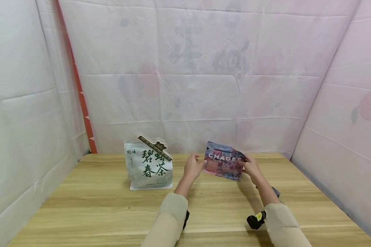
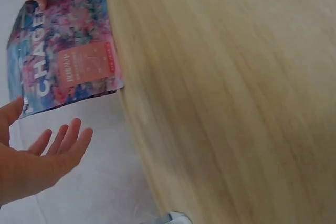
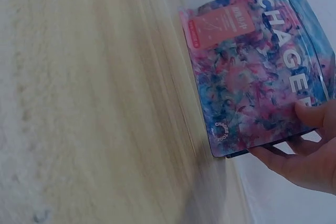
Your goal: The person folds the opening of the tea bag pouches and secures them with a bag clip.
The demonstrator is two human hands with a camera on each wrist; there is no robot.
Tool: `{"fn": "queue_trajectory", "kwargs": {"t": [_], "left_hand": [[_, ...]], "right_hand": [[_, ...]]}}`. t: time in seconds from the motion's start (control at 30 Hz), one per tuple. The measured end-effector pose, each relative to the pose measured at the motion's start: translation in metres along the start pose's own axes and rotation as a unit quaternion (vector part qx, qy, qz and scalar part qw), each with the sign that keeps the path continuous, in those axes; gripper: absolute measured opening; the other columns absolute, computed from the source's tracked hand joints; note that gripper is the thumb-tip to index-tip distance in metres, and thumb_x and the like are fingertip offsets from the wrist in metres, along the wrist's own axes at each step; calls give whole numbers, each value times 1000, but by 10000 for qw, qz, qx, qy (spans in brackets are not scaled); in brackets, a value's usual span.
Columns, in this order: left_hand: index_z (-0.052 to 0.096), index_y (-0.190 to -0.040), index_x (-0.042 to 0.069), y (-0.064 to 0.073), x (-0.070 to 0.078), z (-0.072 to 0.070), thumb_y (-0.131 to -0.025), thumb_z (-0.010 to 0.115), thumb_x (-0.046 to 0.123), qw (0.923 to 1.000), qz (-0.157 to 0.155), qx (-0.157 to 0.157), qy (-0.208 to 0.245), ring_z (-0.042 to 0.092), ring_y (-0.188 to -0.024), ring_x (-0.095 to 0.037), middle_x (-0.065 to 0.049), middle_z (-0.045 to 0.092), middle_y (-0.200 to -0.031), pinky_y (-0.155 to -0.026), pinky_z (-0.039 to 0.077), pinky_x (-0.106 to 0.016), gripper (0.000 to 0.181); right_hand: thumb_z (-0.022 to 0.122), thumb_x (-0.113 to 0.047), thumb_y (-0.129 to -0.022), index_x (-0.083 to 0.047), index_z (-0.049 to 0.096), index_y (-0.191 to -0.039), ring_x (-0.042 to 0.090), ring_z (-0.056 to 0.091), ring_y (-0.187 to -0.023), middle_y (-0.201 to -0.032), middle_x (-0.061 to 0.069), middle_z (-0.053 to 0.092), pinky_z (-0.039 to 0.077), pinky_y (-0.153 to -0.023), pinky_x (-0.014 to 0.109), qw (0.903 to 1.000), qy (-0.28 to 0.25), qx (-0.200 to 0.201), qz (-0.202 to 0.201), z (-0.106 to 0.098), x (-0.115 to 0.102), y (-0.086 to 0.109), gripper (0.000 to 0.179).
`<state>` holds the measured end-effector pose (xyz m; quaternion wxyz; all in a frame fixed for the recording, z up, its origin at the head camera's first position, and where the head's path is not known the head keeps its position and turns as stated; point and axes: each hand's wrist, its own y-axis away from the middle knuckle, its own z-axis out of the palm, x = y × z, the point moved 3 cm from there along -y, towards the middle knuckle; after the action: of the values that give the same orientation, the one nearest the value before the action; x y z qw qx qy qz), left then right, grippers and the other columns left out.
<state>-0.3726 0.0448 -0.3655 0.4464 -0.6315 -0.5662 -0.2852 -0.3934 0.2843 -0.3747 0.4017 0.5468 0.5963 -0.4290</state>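
Right hand (image 1: 251, 168) pinches colourful bag (image 1: 223, 164) by side. Left hand (image 1: 194, 167) spread wide, thumb at edge. Best pinch softly, no crumpling.

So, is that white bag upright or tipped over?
Upright: the white bag stands on the table, bottom edge down, clip at the top.

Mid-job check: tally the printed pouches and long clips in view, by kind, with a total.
Pouches: 2 (white pouch with green characters, pink-and-blue patterned CHAGEE pouch)
Clips: 1 (long cream-and-brown clip)
Total: 3
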Motion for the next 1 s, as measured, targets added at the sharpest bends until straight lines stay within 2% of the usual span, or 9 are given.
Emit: {"fn": "queue_trajectory", "kwargs": {"t": [0.13,0.27,0.4,0.53,0.67,0.77,0.87,0.93,1.0], "left_hand": [[42,-133,0,-5,-10,11,-92,56,19,9963,-37,-698,504,48,-114,-37,-22,47,-129,-90,42,-44,48],[27,-142,1,-7,-17,20,-96,50,15,9859,-218,-1321,1009,33,-126,-38,-21,32,-142,-97,34,-47,54],[22,-142,-3,-8,-18,23,-95,50,13,9793,-219,-1569,1263,25,-129,-40,-26,27,-142,-102,25,-49,57],[26,-138,-4,-5,-15,25,-95,50,13,9788,-320,-1525,1332,31,-126,-39,-28,34,-136,-100,30,-47,52],[34,-126,-6,-1,-11,25,-94,52,12,9806,-314,-1320,1413,43,-116,-36,-25,46,-121,-93,39,-42,41],[38,-118,-9,-1,-12,24,-93,53,10,9788,-557,-1096,1639,49,-105,-34,-22,50,-109,-86,43,-41,36],[37,-118,-10,-8,-24,29,-91,56,11,9759,-747,-799,1888,52,-94,-30,-21,51,-104,-79,45,-39,39],[33,-121,-6,-24,-53,44,-90,60,19,9723,-520,-628,2192,54,-86,-24,-19,52,-101,-72,47,-34,48],[29,-128,-5,-30,-66,47,-88,62,23,9715,-494,-527,2259,55,-92,-25,-21,52,-109,-77,47,-35,59]], "right_hand": [[39,-4,-97,8,26,-138,41,36,-118,-132,33,32,35,-95,52,9995,-152,-268,99,-2,3,-1,44],[38,-6,-98,9,21,-140,41,33,-122,-134,32,30,32,-98,51,9986,-228,-470,109,0,3,-1,47],[38,-7,-98,10,20,-139,42,32,-122,-134,32,29,29,-99,53,9978,-318,-574,44,5,-1,1,48],[43,-10,-97,9,14,-140,41,35,-118,-134,32,27,31,-97,53,9972,-443,-583,136,11,-6,6,55],[47,-9,-95,8,10,-141,38,41,-112,-132,31,28,34,-94,51,9963,-637,-465,336,14,-9,9,61],[48,-9,-95,9,8,-141,36,41,-111,-133,31,27,33,-96,50,9953,-759,-475,375,20,-10,9,64],[47,-8,-95,10,9,-141,37,41,-112,-133,32,27,31,-97,51,9946,-786,-556,385,25,-9,10,62],[47,-8,-95,10,12,-140,36,42,-111,-132,31,29,31,-97,51,9945,-759,-613,388,28,-8,11,59],[46,-7,-95,10,14,-139,35,43,-110,-131,31,30,32,-97,51,9945,-706,-688,346,31,-7,11,57]]}}
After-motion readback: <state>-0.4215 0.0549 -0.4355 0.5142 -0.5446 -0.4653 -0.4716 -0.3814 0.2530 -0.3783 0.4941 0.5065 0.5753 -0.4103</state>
